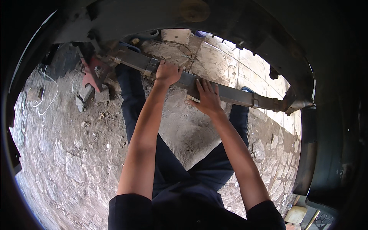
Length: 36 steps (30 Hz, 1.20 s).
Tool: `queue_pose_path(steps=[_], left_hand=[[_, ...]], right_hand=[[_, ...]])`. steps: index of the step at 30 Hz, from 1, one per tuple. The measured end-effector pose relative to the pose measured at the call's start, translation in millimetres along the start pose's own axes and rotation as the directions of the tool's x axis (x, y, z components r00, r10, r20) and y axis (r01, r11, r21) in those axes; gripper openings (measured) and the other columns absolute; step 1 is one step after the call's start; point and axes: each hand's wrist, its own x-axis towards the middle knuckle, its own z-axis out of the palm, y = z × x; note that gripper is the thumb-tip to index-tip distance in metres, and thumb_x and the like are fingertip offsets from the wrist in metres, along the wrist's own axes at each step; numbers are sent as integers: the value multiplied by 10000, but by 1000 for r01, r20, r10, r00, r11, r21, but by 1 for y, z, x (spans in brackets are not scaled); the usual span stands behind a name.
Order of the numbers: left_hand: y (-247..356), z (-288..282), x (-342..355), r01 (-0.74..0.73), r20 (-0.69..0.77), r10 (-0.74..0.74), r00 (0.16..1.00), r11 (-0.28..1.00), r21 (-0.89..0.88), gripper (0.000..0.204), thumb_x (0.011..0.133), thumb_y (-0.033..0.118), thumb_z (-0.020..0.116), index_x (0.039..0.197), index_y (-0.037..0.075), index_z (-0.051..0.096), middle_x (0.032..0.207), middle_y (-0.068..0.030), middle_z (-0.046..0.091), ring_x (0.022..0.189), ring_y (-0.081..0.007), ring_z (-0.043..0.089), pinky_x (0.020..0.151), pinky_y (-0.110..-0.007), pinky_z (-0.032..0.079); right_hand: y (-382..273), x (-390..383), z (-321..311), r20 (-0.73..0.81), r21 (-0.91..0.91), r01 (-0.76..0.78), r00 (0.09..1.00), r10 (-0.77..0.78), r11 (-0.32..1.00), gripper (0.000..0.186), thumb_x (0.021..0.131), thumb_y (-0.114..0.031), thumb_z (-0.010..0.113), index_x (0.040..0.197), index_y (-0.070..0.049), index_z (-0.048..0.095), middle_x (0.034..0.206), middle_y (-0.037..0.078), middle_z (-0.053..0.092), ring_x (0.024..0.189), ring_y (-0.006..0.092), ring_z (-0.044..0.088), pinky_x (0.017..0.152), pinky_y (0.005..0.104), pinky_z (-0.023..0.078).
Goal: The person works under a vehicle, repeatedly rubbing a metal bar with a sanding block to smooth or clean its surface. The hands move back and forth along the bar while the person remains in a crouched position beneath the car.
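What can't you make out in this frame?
All in the head view:
- Left hand: fingertips hidden by its own knuckles.
- Metal bar: underside turned away from the camera.
- Purple thing: mostly covered by the dark overhead frame.
- Red stand: upper end lost in shadow.

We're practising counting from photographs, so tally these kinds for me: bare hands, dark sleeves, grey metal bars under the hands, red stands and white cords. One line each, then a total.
Bare hands: 2 (left hand, right hand)
Dark sleeves: 2 (left sleeve, right sleeve)
Grey metal bar: 1
Red stand: 1
White cord: 1
Total: 7
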Motion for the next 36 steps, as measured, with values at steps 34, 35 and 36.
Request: queue_pose_path(steps=[34, 35, 36], left_hand=[[3, -9, 2, -15, 32, 14, 999, 999, 33, 380, 982, 385, 439, 971, 113, 704, 1001, -84, 690, 1039, -253, 597, 995, -423, 375], [2, -8, 2, -17, 22, 17, 1000, 999, 31, 379, 982, 384, 440, 969, 111, 703, 998, -83, 690, 1035, -254, 597, 990, -422, 377], [1, -7, 2, -20, 12, 19, 1000, 999, 29, 378, 982, 384, 441, 968, 110, 702, 995, -82, 689, 1030, -255, 597, 985, -421, 379]], right_hand=[[2, 12, 3, -10, -105, 32, 999, -33, 994, 977, 824, -479, 701, 1473, 72, 221, 1536, 251, 254, 1454, 353, 214, 1176, 532, 176], [7, 15, 1, 1, -70, -45, 999, 46, 996, 961, 830, -466, 698, 1470, 75, 227, 1536, 257, 250, 1451, 357, 221, 1175, 521, 191], [4, 15, 3, 9, -132, -64, 998, 65, 989, 955, 829, -462, 701, 1472, 66, 233, 1537, 253, 252, 1449, 354, 228, 1172, 521, 197]])
